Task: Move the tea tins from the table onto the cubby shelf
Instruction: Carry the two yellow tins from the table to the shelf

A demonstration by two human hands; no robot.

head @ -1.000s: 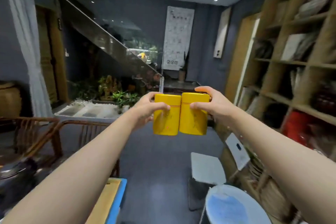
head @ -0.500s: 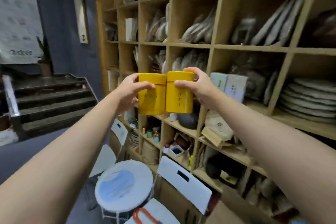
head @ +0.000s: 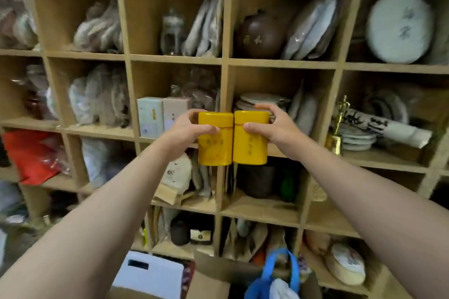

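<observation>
In the centre of the frame two yellow tea tins are held up in the air, side by side and touching each other, in front of the wooden cubby shelf [head: 224,62]. The left hand [head: 188,130] grips the left tin [head: 215,145] near its lid, with the thumb on the front and the fingers curled behind the top. The right hand [head: 269,126] grips the right tin [head: 250,145] in the same way, thumb on the front just under the lid, fingers bent over the top edge. Both tins stand upright, and both have dark characters on the front, too small to read. They are not resting on any board; their bottoms hang in front of the compartment below. Behind the left hand, in the middle row, two pale boxes [head: 161,116] stand together in a compartment. In the upper row, right of centre, sits a dark brown teapot [head: 260,36], and left of it a glass jar [head: 172,31]. At the right of the frame a gold figurine [head: 339,124] stands beside a stack of plates. At the lower edge there is a blue bag [head: 269,281], and at the left a red package [head: 29,155]. Many compartments hold wrapped round cakes, blurred.
</observation>
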